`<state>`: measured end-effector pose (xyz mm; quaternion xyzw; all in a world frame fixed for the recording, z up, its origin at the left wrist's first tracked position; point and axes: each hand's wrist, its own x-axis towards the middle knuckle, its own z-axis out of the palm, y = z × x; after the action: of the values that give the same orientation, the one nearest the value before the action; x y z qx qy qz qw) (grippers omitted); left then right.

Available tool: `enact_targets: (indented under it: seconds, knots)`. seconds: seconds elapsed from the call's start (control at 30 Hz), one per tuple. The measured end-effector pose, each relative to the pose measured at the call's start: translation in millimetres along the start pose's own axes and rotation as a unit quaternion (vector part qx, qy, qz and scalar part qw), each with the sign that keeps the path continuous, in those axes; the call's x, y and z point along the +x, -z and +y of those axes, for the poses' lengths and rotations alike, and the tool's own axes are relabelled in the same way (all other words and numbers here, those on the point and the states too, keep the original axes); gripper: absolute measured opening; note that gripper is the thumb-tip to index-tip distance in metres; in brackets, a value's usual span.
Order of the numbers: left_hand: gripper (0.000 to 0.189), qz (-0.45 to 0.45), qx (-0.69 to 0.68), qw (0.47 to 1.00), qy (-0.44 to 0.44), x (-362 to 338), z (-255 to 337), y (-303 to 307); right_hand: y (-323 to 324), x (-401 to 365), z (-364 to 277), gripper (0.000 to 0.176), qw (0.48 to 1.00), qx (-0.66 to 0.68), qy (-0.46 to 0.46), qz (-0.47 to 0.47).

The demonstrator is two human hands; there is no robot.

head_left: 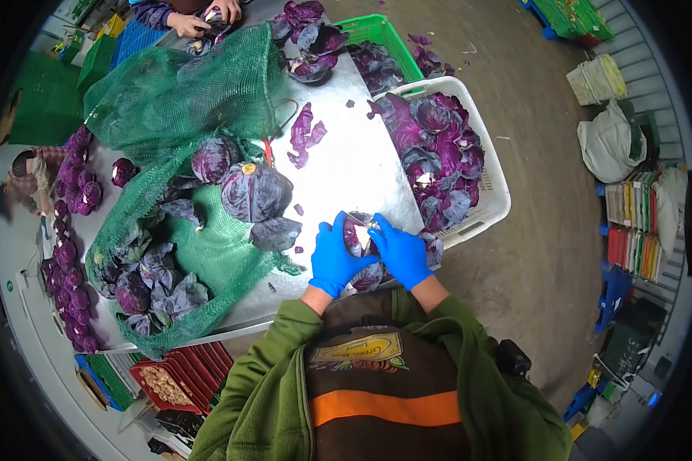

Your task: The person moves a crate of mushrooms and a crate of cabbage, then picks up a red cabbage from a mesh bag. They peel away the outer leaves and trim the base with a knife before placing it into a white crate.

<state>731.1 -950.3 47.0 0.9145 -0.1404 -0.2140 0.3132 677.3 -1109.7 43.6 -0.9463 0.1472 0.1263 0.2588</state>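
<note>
Both my hands wear blue gloves and meet around a red cabbage (355,244) at the table's near edge. My left hand (333,258) wraps its left side, fingers pointing away from me. From the other side, my right hand (404,253) grips it, thumb and fingers close to a pale cut patch on top. Loose outer leaves (369,278) show beneath the cabbage, between my wrists. Left of my hands, a large whole cabbage (255,192) sits on a green mesh sack (215,223), with a detached leaf (275,233) beside it.
A white crate (500,192) full of purple leaves stands right of the metal table (346,146), a green crate (392,34) behind it. Trimmed cabbages (65,276) line the table's left side. Across the table, another person's hands (200,21) hold a cabbage. Red crates (200,373) stand lower left.
</note>
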Motion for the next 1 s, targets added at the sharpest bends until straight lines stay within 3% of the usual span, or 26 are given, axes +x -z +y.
enact_targets:
  seconds: [0.57, 0.67, 0.73, 0.83, 0.9, 0.93, 1.0]
  knots:
    - [0.110, 0.000, 0.019, 1.000, -0.020, 1, 3, 0, -2, 18, 17, 0.050, 0.997, 0.077, -0.025, 0.021]
    - [0.108, -0.004, 0.026, 0.999, -0.041, -7, 3, 2, -5, 25, 32, 0.051, 0.991, 0.093, -0.099, 0.015]
    - [0.107, 0.015, 0.008, 0.999, -0.052, -5, -4, 3, -9, 34, 42, 0.045, 0.950, 0.299, -0.064, -0.062]
    - [0.110, -0.025, -0.007, 1.000, -0.002, -10, -5, 11, -11, 32, 25, 0.042, 0.912, 0.385, -0.103, -0.100]
    - [0.108, 0.034, 0.035, 0.985, -0.163, -9, -13, 20, -8, 37, 28, 0.040, 0.900, 0.400, -0.121, -0.121]
    - [0.108, 0.031, 0.036, 0.986, -0.163, -7, -22, 24, -10, 36, 28, 0.039, 0.885, 0.418, -0.144, -0.143]
    - [0.099, -0.100, -0.051, 0.966, -0.231, 2, -40, 27, -30, 40, 43, 0.040, 0.908, 0.385, -0.122, -0.111]
